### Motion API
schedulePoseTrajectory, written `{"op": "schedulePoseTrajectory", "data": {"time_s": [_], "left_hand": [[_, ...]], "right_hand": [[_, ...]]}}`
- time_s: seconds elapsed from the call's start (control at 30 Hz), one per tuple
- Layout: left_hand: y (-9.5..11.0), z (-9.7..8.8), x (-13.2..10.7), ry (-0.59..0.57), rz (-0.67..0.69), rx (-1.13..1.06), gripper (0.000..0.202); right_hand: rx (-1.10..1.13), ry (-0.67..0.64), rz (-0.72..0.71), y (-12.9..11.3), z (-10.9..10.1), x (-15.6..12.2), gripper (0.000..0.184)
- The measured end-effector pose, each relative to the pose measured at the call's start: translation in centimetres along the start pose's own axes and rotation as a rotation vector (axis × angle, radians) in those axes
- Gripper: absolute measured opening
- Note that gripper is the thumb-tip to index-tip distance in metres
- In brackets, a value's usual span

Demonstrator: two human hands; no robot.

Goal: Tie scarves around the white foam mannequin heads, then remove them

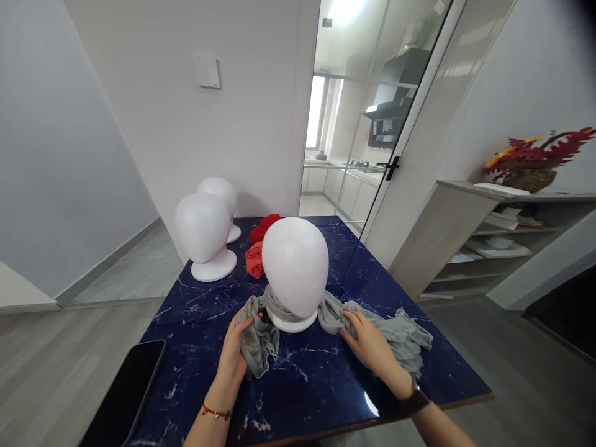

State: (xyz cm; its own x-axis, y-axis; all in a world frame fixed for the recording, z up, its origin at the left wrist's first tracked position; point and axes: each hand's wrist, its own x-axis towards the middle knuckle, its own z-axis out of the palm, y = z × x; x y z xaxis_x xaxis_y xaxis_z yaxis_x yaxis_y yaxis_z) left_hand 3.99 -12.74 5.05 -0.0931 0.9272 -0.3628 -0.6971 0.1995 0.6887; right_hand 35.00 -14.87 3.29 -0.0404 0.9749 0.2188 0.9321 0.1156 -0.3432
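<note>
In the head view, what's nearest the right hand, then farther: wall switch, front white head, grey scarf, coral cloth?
1. Grey scarf: touching the right hand.
2. Front white head: left of the hand.
3. Coral cloth: behind that head.
4. Wall switch: on the back wall.

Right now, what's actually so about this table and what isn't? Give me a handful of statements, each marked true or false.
1. Grey cloth runs out to both sides of the nearest white head. True.
2. The left hand holds the phone. False: it holds grey cloth; the phone is to its left.
3. The right hand is on the grey cloth too. True.
4. The red cloth covers the nearest white head. False: it lies on the table, behind that head and to its left.
5. The table top is plain white. False: it is dark blue with pale veins.
</note>
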Motion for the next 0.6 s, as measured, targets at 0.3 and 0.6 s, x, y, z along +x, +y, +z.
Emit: {"op": "schedulePoseTrajectory", "data": {"time_s": [0.3, 0.6], "left_hand": [[-0.1, 0.2, -0.2, -0.025, -0.037, -0.036, 0.057], [0.0, -0.2, -0.1, -0.036, -0.011, -0.027, 0.051]], "right_hand": [[0.15, 0.235, -0.104, -2.7, -11.0, 23.2, 0.026], [0.793, 0.337, -0.765, -19.7, -18.1, 23.0, 0.02]]}}
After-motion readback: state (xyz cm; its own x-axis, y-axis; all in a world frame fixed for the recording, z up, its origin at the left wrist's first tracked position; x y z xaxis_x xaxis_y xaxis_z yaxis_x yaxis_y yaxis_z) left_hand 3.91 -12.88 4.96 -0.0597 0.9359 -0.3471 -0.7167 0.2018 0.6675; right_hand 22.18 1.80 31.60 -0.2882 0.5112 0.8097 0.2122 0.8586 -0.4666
